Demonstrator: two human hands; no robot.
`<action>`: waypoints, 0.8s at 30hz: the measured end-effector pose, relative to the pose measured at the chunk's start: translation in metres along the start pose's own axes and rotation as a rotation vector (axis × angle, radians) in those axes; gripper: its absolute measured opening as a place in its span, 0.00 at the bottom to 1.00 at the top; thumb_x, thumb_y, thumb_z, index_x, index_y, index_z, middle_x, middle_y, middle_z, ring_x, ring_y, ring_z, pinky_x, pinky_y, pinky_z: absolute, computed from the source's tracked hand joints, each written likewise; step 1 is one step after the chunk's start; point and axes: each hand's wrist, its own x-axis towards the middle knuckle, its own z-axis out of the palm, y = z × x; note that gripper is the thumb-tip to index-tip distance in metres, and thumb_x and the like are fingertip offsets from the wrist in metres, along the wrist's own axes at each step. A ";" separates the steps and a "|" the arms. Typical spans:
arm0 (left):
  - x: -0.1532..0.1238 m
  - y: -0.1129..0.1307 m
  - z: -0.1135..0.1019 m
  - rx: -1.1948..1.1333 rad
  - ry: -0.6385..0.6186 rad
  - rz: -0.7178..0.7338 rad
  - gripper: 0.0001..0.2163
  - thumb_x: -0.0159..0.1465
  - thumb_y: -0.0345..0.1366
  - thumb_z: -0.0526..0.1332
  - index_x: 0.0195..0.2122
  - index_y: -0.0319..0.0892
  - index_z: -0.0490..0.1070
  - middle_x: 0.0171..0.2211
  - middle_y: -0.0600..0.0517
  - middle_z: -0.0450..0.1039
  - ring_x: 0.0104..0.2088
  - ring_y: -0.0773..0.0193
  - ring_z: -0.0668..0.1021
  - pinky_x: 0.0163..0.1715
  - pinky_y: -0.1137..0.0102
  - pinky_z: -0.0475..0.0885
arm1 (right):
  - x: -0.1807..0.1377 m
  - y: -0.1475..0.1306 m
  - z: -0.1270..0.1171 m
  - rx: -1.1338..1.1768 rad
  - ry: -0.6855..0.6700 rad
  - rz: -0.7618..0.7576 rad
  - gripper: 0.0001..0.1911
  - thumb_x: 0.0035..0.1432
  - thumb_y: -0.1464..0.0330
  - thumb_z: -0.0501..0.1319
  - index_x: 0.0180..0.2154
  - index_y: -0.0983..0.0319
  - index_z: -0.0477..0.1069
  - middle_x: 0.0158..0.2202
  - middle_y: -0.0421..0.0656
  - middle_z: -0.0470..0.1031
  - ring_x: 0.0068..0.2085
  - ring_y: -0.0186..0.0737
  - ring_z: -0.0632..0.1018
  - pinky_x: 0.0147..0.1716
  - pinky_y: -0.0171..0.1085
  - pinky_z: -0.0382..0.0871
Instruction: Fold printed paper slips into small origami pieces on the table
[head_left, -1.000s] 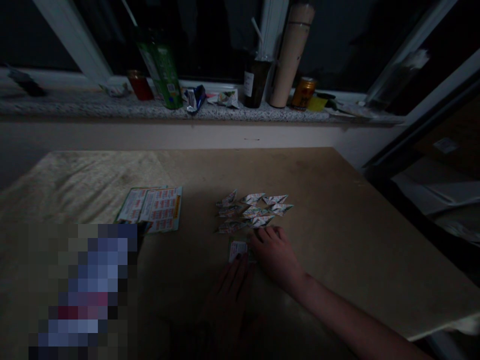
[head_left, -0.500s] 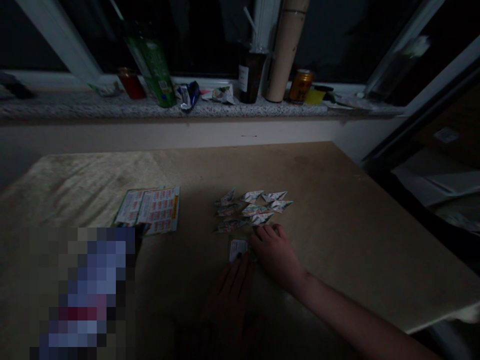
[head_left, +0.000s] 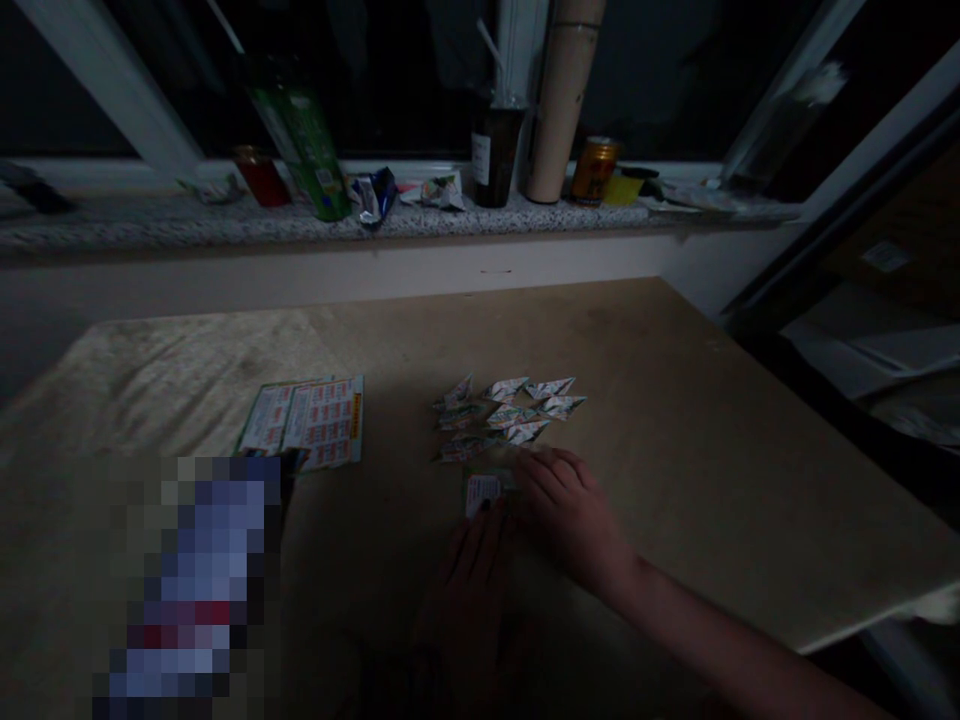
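A small piece of printed paper (head_left: 481,490) lies on the tan table (head_left: 675,420) in front of me. My left hand (head_left: 469,575) rests flat with its fingertips on the paper's near edge. My right hand (head_left: 574,510) lies flat beside it, fingers stretched out and pressing the paper's right side. Just beyond the hands sits a cluster of several small folded paper pieces (head_left: 506,415). The scene is very dark.
Printed sheets (head_left: 311,420) lie to the left on the table, by a blurred patch. The stone windowsill (head_left: 225,222) holds a green bottle (head_left: 304,140), a red jar (head_left: 259,177), a dark cup with a straw (head_left: 491,150), a tall tube (head_left: 559,100) and a can (head_left: 592,172).
My right hand has shifted slightly right and spread flatter over the paper. The view has tilted a little; the left hand stays in place.
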 end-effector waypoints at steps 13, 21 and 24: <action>0.001 0.001 -0.003 -0.020 -0.039 -0.018 0.31 0.64 0.48 0.50 0.63 0.33 0.48 0.63 0.42 0.51 0.62 0.53 0.56 0.58 0.61 0.54 | -0.045 -0.017 -0.006 0.239 -0.144 0.007 0.28 0.57 0.69 0.57 0.59 0.68 0.56 0.60 0.50 0.61 0.61 0.45 0.61 0.61 0.51 0.53; -0.005 0.000 0.000 0.070 0.071 0.015 0.33 0.64 0.48 0.49 0.64 0.33 0.43 0.62 0.41 0.55 0.61 0.52 0.59 0.57 0.60 0.54 | -0.044 -0.013 -0.010 0.275 -0.199 0.012 0.29 0.60 0.63 0.56 0.60 0.64 0.54 0.60 0.49 0.61 0.61 0.45 0.61 0.60 0.53 0.51; -0.006 -0.001 0.000 0.077 0.062 0.028 0.34 0.64 0.50 0.49 0.65 0.33 0.41 0.61 0.41 0.56 0.60 0.53 0.61 0.57 0.61 0.55 | -0.044 -0.011 -0.010 0.258 -0.209 -0.008 0.30 0.60 0.62 0.56 0.61 0.61 0.54 0.61 0.49 0.59 0.61 0.47 0.60 0.59 0.54 0.52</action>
